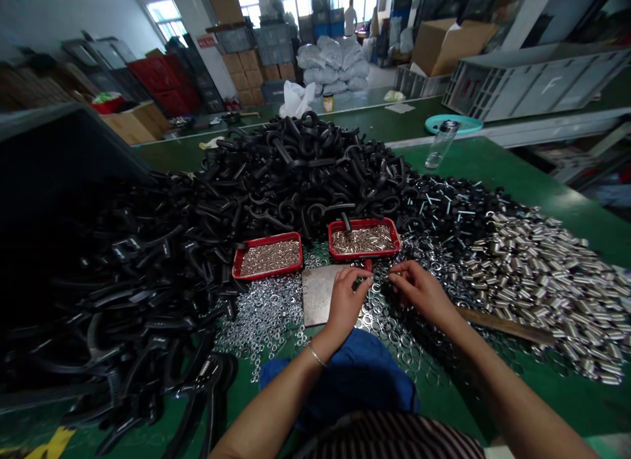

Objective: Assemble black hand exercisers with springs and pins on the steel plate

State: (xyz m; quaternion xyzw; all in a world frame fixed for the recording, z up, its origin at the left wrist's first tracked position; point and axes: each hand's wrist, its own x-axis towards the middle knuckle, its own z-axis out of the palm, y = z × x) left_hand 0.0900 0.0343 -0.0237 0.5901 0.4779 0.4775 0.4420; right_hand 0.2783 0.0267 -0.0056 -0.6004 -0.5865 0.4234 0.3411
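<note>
My left hand (346,296) hangs over the right edge of a flat metal plate (318,293), its thumb and forefinger drawn together. Whatever it pinches is too small to make out. Just to the right, my right hand (419,289) is also in a pinch, with something tiny or hidden at its fingertips. The two hands are a short gap apart. Below and between them lie loose metal rings (377,314). Beyond the hands stands a red tray (365,254) of small metal pins, and left of it another red tray (269,273) of small metal parts.
Black curved plastic handles (290,163) are heaped at the back and left. Small nuts or washers (266,314) lie left of the plate. Metal cylinders (552,275) are piled right, near a wooden handle (507,325). A glass bottle (441,145) stands behind; a person (350,18) is far off.
</note>
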